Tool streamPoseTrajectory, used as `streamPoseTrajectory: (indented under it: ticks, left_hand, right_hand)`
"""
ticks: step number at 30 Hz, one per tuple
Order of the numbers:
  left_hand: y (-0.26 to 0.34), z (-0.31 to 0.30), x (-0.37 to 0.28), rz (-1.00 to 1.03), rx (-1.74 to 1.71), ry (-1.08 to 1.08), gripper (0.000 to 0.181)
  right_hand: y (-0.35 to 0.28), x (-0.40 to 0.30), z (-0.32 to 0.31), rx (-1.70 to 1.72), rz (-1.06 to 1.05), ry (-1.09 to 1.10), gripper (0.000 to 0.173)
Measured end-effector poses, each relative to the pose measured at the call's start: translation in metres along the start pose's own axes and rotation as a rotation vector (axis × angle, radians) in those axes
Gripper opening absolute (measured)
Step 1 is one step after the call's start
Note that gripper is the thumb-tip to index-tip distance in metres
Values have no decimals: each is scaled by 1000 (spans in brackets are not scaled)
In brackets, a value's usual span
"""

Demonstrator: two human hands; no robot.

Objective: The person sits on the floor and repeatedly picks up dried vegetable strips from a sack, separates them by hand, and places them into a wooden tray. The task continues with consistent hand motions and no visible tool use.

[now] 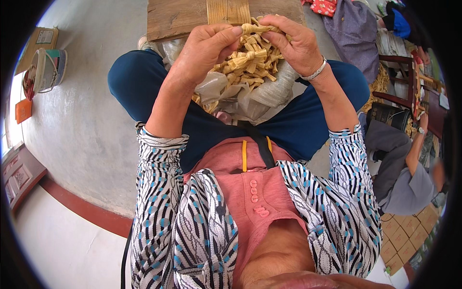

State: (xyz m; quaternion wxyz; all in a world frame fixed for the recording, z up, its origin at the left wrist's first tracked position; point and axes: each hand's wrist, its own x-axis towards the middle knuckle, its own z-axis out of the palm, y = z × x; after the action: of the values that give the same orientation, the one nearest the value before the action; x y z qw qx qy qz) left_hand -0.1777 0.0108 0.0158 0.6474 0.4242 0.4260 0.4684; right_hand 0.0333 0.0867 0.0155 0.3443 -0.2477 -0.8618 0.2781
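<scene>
A knotted, pale yellow strip (255, 29), which looks like bean-curd skin, is stretched between my two hands. My left hand (211, 48) pinches its left end beside the knot, thumb on top. The thumb and fingers of my right hand (296, 45) grip the right end, partly hiding it; a silvery bracelet circles that wrist. Just below the hands, a heap of similar knotted strips (249, 67) lies in an open translucent plastic bag (267, 94) between my knees.
A wooden board (177, 18) lies beyond the bag. At left stand a plastic bucket (50, 70) and an orange box (23, 111). To the right are purple cloth (352, 39), a dark wooden chair (397, 81), a seated person (406, 184) and stacked cartons (406, 234).
</scene>
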Motion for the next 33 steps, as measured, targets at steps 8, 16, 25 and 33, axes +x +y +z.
streamPoseTrajectory:
  ticks: [8,16,25,33]
  left_hand:
    - [0,-1,-2,-2,-359,-151,36]
    - [-2,-1,-4,66,-97,-65,36]
    - [-9,-10,5,297,211,239,33]
    - [-4,2,5,346,526,180,32]
  right_hand:
    - [1,-1,-4,-16,-54,-53,22]
    - [3,-6,-4,99,54,-81,20]
    - [-7,-3,-5,102,204,-62,21]
    - [-2,1,-2,71,41,-68,22]
